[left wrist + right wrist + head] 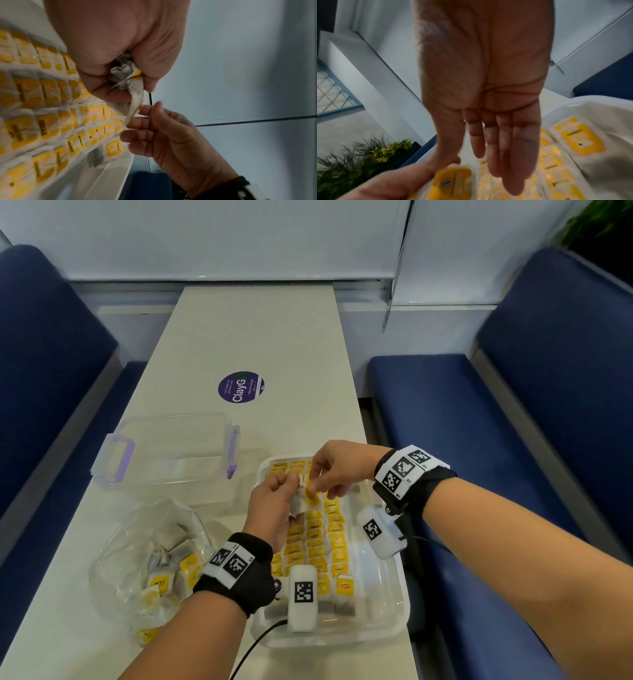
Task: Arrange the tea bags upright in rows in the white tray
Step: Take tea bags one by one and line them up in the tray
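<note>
The white tray at the table's near right holds rows of upright yellow-tagged tea bags. Above its far half, my left hand grips a small bunch of tea bags. My right hand meets it from the right and pinches the top edge of one tea bag in that bunch. In the right wrist view my right hand's fingers point down over the filled rows, and a yellow tag shows below them. The right thumb tip is hidden.
A crumpled clear plastic bag with several loose tea bags lies left of the tray. A clear lidded container stands behind it. A purple round sticker marks the table's middle. Blue benches flank the table.
</note>
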Demonstrator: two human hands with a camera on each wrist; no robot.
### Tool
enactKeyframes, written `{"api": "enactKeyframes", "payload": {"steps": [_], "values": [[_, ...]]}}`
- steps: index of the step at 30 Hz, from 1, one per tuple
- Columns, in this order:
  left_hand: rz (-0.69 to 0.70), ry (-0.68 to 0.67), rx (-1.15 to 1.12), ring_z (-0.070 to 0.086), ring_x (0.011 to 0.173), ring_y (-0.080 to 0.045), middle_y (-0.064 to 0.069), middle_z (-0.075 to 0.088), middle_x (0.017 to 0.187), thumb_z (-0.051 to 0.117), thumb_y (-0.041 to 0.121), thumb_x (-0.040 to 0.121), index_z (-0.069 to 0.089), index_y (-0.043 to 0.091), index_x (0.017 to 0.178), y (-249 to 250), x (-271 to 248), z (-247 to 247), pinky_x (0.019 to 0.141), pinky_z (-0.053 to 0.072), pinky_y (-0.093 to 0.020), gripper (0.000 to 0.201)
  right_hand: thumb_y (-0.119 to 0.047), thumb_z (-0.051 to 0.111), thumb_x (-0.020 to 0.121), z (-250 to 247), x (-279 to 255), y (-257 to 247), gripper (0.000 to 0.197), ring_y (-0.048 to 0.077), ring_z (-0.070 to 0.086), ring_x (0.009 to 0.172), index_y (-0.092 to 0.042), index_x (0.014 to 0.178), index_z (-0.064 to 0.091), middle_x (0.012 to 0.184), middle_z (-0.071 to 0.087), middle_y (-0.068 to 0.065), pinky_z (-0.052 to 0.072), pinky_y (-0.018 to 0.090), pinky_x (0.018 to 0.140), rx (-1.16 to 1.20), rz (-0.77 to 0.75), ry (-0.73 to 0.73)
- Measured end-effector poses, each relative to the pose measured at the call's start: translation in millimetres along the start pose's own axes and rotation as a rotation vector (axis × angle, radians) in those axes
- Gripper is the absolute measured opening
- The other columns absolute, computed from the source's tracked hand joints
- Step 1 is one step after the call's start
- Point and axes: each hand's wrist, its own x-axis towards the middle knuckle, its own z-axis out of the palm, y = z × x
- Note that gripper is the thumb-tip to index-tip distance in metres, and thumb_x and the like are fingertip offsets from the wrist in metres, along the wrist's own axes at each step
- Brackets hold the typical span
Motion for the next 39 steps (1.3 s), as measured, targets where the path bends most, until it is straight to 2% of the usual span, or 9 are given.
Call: {"api": "enactKeyframes", "payload": {"steps": [3, 8, 13, 18, 21, 23, 30, 33, 39], "values": [[0.037, 0.024, -0.032, 0.063, 0.067, -0.011, 0.005, 0.067, 0.074, 0.057, 0.026, 0.099, 0.062, 0.016, 0.093, 0.6, 0.6, 2.1, 0.062, 0.048, -0.030, 0.013, -0.008, 0.074, 0.082, 6.5, -3.5, -0.6, 0.033, 0.028, 0.071, 0.077, -0.001, 0.111, 0.059, 0.089, 0.070, 0.020, 0.060, 0.035, 0.071, 0.145, -0.007, -0.031], [0.058, 0.035, -0.004, 0.058, 0.068, -0.016, -0.005, 0.064, 0.080, 0.060, 0.026, 0.097, 0.062, 0.013, 0.093, -2.6, -0.1, 0.5, 0.059, 0.046, -0.030, 0.014, 0.006, 0.073, 0.076, 3.7, -10.0, -4.3, 0.028, 0.021, 0.069, 0.064, -0.006, 0.099, 0.061, 0.070, 0.066, 0.011, 0.057, 0.028, 0.059, 0.293, -0.076, 0.071], [0.041, 0.071, 0.022, 0.052, 0.062, -0.017, -0.003, 0.062, 0.075, 0.065, 0.021, 0.094, 0.063, 0.012, 0.092, -1.3, -3.2, -1.5, 0.052, 0.038, -0.025, 0.010, 0.003, 0.070, 0.077, -7.8, -11.9, -7.1, 0.012, 0.019, 0.067, 0.063, -0.002, 0.087, 0.068, 0.070, 0.067, 0.013, 0.056, 0.026, 0.059, 0.128, -0.078, 0.169], [0.061, -0.087, 0.188, 0.054, 0.054, -0.010, -0.004, 0.060, 0.089, 0.076, 0.016, 0.086, 0.067, 0.017, 0.118, 1.5, -4.3, -2.9, 0.045, 0.036, -0.021, 0.033, -0.009, 0.073, 0.079, -5.3, -12.8, -9.0, 0.002, 0.017, 0.066, 0.063, -0.009, 0.082, 0.071, 0.075, 0.071, 0.016, 0.056, 0.022, 0.057, -0.108, -0.082, 0.114], [0.069, -0.128, 0.281, 0.054, 0.042, -0.003, -0.006, 0.058, 0.077, 0.070, 0.005, 0.088, 0.066, 0.002, 0.103, 4.2, -7.5, 1.9, 0.041, 0.042, -0.016, 0.016, -0.017, 0.075, 0.081, -3.5, -12.8, -10.2, 0.008, 0.011, 0.065, 0.058, -0.010, 0.080, 0.071, 0.070, 0.070, 0.010, 0.054, 0.020, 0.055, -0.141, -0.089, 0.097], [0.084, -0.121, 0.319, 0.054, 0.042, -0.005, -0.005, 0.058, 0.067, 0.070, 0.005, 0.088, 0.064, 0.003, 0.090, 3.8, -7.7, 2.7, 0.040, 0.042, -0.016, 0.007, -0.018, 0.076, 0.081, -5.5, -13.2, -9.6, 0.010, 0.009, 0.065, 0.057, -0.013, 0.077, 0.069, 0.067, 0.068, 0.004, 0.053, 0.021, 0.056, -0.168, -0.077, 0.056], [0.107, -0.196, 0.351, 0.056, 0.041, -0.008, -0.003, 0.061, 0.060, 0.069, 0.004, 0.089, 0.062, 0.004, 0.081, 8.9, -12.1, 2.6, 0.037, 0.038, -0.014, 0.011, -0.020, 0.068, 0.085, -18.4, -13.4, -6.3, 0.018, 0.013, 0.050, 0.065, -0.021, 0.069, 0.060, 0.070, 0.057, 0.000, 0.046, 0.028, 0.064, -0.318, -0.030, -0.037], [0.131, -0.197, 0.378, 0.058, 0.044, -0.010, -0.002, 0.060, 0.061, 0.069, 0.005, 0.089, 0.061, 0.009, 0.076, 10.5, -10.5, 1.4, 0.038, 0.039, -0.015, 0.016, -0.018, 0.069, 0.083, -19.1, -16.7, -8.6, 0.013, 0.011, 0.059, 0.069, -0.017, 0.072, 0.062, 0.074, 0.064, 0.002, 0.053, 0.030, 0.073, -0.245, -0.021, -0.096], [0.155, -0.200, 0.394, 0.052, 0.039, -0.005, -0.005, 0.056, 0.061, 0.071, 0.003, 0.086, 0.053, 0.010, 0.069, 12.9, -10.1, -1.0, 0.037, 0.035, -0.013, 0.026, -0.008, 0.077, 0.076, -24.6, -20.4, -6.4, 0.015, 0.012, 0.068, 0.062, -0.007, 0.071, 0.064, 0.067, 0.069, 0.007, 0.054, 0.025, 0.061, -0.027, -0.072, -0.005]]}}
